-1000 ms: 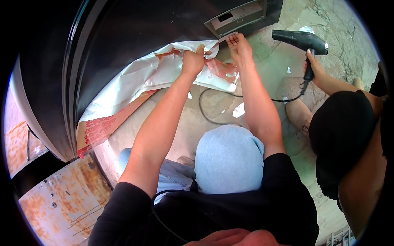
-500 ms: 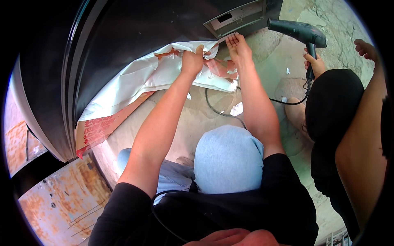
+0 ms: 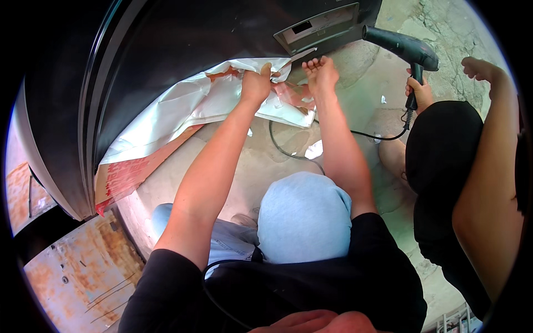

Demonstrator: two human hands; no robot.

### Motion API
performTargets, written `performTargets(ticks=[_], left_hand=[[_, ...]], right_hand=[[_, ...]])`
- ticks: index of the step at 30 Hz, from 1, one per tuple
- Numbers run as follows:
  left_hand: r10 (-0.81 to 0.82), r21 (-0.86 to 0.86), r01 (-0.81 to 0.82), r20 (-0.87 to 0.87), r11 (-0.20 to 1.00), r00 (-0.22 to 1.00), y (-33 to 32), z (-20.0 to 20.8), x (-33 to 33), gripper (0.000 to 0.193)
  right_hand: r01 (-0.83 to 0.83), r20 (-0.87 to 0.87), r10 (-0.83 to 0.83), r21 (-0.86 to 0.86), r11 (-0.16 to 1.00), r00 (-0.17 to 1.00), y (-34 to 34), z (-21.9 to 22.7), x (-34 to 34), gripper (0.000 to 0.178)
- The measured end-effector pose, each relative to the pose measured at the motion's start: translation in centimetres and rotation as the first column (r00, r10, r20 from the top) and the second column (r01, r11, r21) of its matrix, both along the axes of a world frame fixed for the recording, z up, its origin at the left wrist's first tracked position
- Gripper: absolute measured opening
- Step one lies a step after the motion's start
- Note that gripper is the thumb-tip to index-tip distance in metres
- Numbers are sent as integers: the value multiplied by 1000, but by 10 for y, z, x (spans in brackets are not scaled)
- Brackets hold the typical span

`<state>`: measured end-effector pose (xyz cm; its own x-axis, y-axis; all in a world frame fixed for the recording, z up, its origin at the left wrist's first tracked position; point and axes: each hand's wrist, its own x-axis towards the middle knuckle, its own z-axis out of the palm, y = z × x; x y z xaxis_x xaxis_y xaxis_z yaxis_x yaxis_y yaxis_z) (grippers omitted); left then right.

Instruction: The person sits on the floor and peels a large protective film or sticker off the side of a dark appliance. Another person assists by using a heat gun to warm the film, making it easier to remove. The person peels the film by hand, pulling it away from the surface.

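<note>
A crumpled white sheet [image 3: 172,108], glossy like peeled film, hangs along the lower edge of a black, rounded panel [image 3: 183,44]. Its torn spots show reddish-brown. My left hand [image 3: 256,87] is closed on the sheet's upper edge, thumb up. To its right, my right hand [image 3: 322,77] is raised with half-curled, slightly parted fingers, and I see nothing in them. Just above those fingertips a narrow pale strip [image 3: 304,54] sticks out from the panel, below a grey recessed fitting [image 3: 317,30].
At the right, another person's hand [image 3: 419,91] holds a black hair dryer [image 3: 402,45], nozzle toward the panel. Its cord [image 3: 369,135] runs across the concrete floor behind my right forearm. A printed brown cardboard piece [image 3: 139,172] lies under the sheet. A rusty metal plate [image 3: 83,266] is lower left.
My right hand has come down slightly, away from the pale strip. My left hand keeps its hold on the sheet. The other person's free hand has shifted left.
</note>
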<state>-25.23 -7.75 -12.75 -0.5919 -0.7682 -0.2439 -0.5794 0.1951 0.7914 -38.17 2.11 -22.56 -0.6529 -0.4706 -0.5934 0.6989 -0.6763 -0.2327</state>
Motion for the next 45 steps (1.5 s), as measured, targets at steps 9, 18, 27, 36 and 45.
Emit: performTargets(ticks=[9,18,27,36,45], left_hand=[[19,75,-18,-5,997,1000,9,18,-2,32],[-40,-21,42,91,999,995,3,22,5,37],[-74,-122,82,70,989,995,7,4,4,42],[-203,-79,210,94,974,975,-7,4,-1,43],[-188,-6,188,-17,982,982,-19,-11,2,34]], right_hand=[[-136,-107,139,37,990,984,25,-9,13,28],[-305,-462,567,525,794,682,53,3,23,35],[-25,-268,949,961,276,164,76,48,-9,36],[144,23,897,989,45,-442,101,196,-34,18],[68,-183,957,977,202,-225,96,174,-32,18]])
